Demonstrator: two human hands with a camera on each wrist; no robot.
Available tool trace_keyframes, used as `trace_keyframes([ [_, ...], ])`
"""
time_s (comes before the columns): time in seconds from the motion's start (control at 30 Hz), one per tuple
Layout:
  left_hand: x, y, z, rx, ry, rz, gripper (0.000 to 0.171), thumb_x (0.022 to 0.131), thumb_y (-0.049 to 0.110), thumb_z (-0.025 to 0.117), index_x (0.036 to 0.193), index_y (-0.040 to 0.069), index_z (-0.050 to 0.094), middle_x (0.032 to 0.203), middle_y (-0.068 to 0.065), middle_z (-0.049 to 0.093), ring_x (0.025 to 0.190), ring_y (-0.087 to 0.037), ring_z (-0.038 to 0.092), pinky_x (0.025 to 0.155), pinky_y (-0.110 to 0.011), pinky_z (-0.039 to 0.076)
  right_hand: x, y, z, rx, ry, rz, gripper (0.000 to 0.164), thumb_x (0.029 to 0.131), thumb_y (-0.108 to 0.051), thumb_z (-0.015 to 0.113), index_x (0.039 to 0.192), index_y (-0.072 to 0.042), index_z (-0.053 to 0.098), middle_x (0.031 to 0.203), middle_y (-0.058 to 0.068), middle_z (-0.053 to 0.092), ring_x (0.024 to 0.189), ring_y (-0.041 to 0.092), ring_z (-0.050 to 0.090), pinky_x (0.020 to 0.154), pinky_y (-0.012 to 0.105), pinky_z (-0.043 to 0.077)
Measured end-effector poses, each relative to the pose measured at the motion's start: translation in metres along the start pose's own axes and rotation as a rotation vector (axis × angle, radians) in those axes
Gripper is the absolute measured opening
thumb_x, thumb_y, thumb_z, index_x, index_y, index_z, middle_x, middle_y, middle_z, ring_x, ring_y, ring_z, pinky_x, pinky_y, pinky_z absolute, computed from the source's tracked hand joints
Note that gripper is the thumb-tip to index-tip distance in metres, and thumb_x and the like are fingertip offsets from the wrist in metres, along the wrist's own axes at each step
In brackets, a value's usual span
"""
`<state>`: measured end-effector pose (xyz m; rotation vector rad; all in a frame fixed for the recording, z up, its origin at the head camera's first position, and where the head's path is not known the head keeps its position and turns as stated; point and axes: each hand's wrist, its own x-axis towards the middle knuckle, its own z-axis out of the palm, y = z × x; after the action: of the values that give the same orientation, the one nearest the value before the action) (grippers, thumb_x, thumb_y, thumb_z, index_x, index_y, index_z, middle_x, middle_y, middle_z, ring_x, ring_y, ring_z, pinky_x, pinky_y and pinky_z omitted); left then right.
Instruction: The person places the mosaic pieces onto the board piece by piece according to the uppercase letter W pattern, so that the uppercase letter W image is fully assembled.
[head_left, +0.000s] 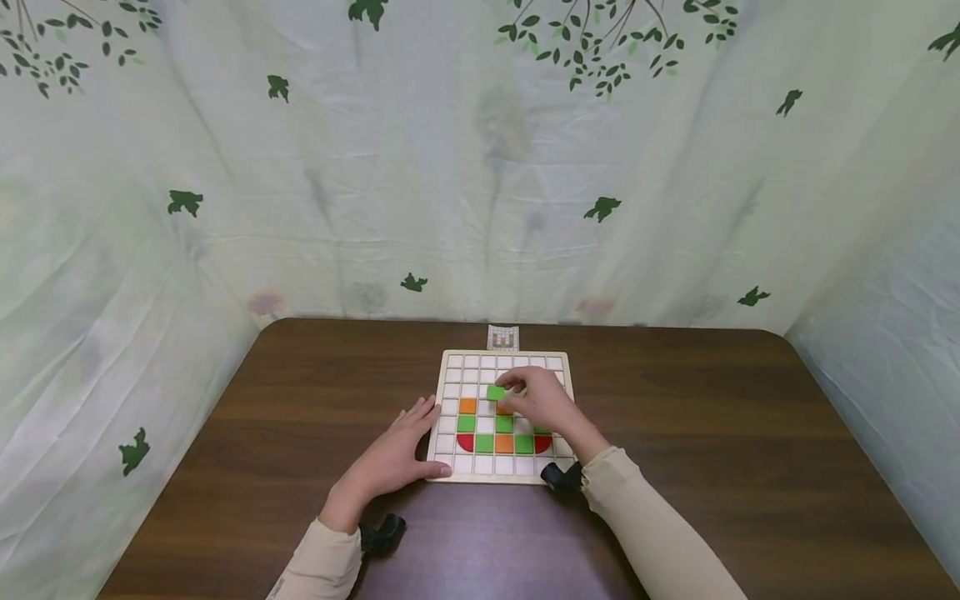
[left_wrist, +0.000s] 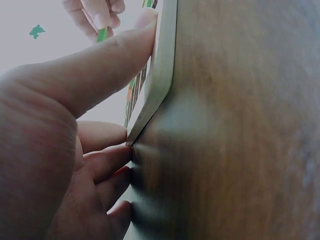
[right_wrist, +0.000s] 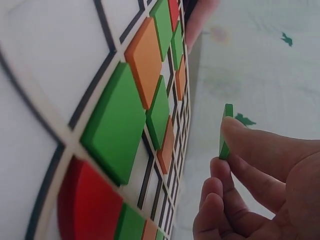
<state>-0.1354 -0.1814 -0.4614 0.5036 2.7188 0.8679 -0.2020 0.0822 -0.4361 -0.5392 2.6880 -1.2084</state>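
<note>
A wooden grid board (head_left: 495,468) with white cells lies on the table. My right hand (head_left: 546,402) pinches a green square tile (head_left: 495,392) between thumb and fingers. The right wrist view shows this tile (right_wrist: 224,135) held on edge, apart from the board's surface. My left hand (head_left: 397,450) rests at the board's left side, its fingers along the edge and its thumb (left_wrist: 115,60) on the front left corner. Set in the grid are an orange tile (head_left: 467,406), a green tile (head_left: 466,423) and a bottom row with rounded red pieces (head_left: 466,442) at both ends. My right hand partly hides some tiles.
A small printed card (head_left: 502,337) lies behind the board at the table's far edge. The brown table (head_left: 675,400) stretches out on both sides. A pale cloth (head_left: 450,167) with leaf patterns hangs behind it. Black wrist devices (head_left: 382,535) are strapped on both arms.
</note>
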Motion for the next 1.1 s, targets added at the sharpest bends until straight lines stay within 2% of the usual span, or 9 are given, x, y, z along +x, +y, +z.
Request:
trace_keyframes([
  [0.3, 0.001, 0.000, 0.002, -0.008, -0.003, 0.008, 0.097, 0.083, 0.041, 0.082, 0.156, 0.001, 0.033, 0.165, -0.015, 0.022, 0.153, -0.032, 0.013, 0.123, -0.052, 0.015, 0.012, -0.003, 0.009, -0.012, -0.001, 0.041, 0.023, 0.088, -0.012, 0.076, 0.112, -0.011, 0.076, 0.103, -0.001, 0.071, 0.093, 0.018, 0.061, 0.084, 0.036, 0.053],
  [0.73, 0.003, -0.001, 0.002, 0.019, 0.000, 0.000, 0.097, 0.083, 0.043, 0.082, 0.156, 0.003, 0.034, 0.165, -0.013, 0.022, 0.154, -0.030, 0.014, 0.123, -0.049, 0.017, 0.033, -0.009, 0.022, -0.026, -0.032, 0.043, 0.024, 0.086, -0.010, 0.078, 0.110, -0.006, 0.076, 0.095, 0.002, 0.070, 0.084, 0.016, 0.058, 0.077, 0.031, 0.051],
  [0.97, 0.002, -0.002, 0.002, 0.023, 0.002, -0.010, 0.097, 0.082, 0.043, 0.082, 0.156, 0.003, 0.033, 0.165, -0.013, 0.022, 0.154, -0.030, 0.014, 0.123, -0.049, 0.016, 0.037, -0.015, 0.027, -0.062, -0.047, 0.082, 0.026, 0.086, -0.010, 0.078, 0.112, -0.005, 0.075, 0.099, 0.004, 0.069, 0.090, 0.018, 0.059, 0.084, 0.036, 0.052],
  [1.1, 0.002, -0.002, 0.002, 0.019, 0.000, -0.006, 0.097, 0.082, 0.043, 0.082, 0.156, 0.002, 0.033, 0.165, -0.013, 0.022, 0.154, -0.030, 0.014, 0.123, -0.050, 0.015, 0.038, -0.015, 0.028, -0.086, -0.035, 0.076, 0.025, 0.086, -0.010, 0.078, 0.110, -0.004, 0.076, 0.096, 0.003, 0.069, 0.088, 0.016, 0.059, 0.082, 0.033, 0.052],
])
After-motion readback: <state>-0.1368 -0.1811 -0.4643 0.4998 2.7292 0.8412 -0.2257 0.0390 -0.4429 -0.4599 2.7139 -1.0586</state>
